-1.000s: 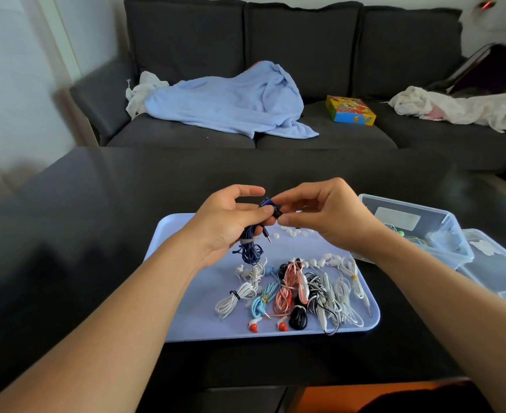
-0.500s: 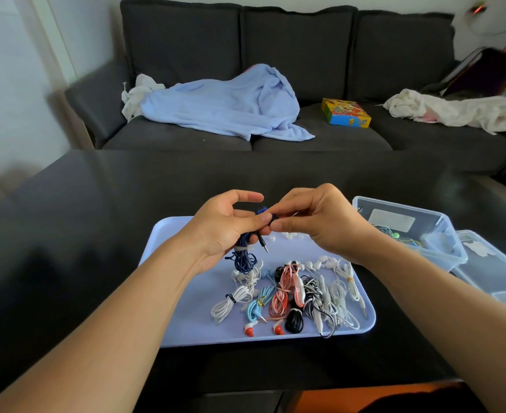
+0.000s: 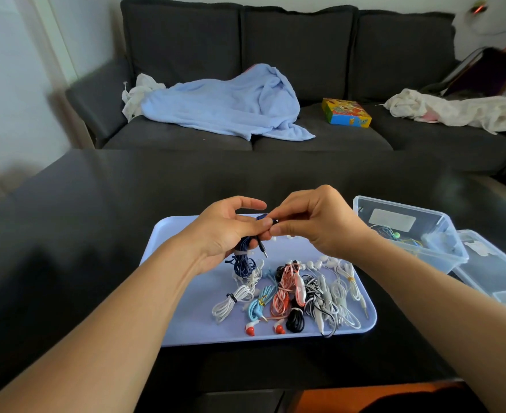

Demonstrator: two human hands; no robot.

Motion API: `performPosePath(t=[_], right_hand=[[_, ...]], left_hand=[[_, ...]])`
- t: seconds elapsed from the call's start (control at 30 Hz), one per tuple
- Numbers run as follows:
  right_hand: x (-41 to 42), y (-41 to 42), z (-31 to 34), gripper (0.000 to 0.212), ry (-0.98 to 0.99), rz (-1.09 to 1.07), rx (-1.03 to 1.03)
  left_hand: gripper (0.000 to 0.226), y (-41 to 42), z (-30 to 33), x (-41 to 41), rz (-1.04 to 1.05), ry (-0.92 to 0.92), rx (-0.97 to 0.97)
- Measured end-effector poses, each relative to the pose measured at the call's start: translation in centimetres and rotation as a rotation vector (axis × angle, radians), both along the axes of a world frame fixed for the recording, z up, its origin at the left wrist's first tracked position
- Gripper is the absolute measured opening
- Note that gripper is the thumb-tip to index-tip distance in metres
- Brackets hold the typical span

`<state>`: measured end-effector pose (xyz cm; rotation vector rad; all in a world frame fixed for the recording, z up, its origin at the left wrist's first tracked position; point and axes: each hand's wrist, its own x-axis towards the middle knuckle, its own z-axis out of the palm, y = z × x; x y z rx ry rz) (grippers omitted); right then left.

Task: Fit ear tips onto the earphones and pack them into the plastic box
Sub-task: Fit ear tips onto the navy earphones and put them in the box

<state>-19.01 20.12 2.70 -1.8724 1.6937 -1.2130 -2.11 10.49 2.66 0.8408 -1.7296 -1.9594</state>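
Dark table (image 3: 97, 234) carrying tray (image 3: 186, 323); left hand (image 3: 225, 234) is pinching navy earphones (image 3: 244, 260), right hand (image 3: 314, 225) pinching the bud tip-to-tip, cord dangling downward.

Left hand (image 3: 225, 231) and right hand (image 3: 317, 222) meet fingertip to fingertip, each grip pinched.

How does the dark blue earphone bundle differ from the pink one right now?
The dark blue earphones hang from the left hand above the tray, with the right hand pinching at their top; the pink earphones lie untouched on the tray among other bundles. Blue is dark, pink pale. Both are coiled.
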Motion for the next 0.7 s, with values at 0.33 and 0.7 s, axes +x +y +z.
performPosePath(t=[0.33,0.7], right_hand=[[0.5,0.3,-0.3,0.025,0.049,0.045,0.024],[0.3,0.6,0.2,0.019,-0.017,0.038,0.025]], left_hand=[[0.030,-1.0,-0.2,1.2,-0.132,-0.098,-0.026],[0.033,-0.9,-0.2,0.9,-0.138,-0.062,-0.024]])
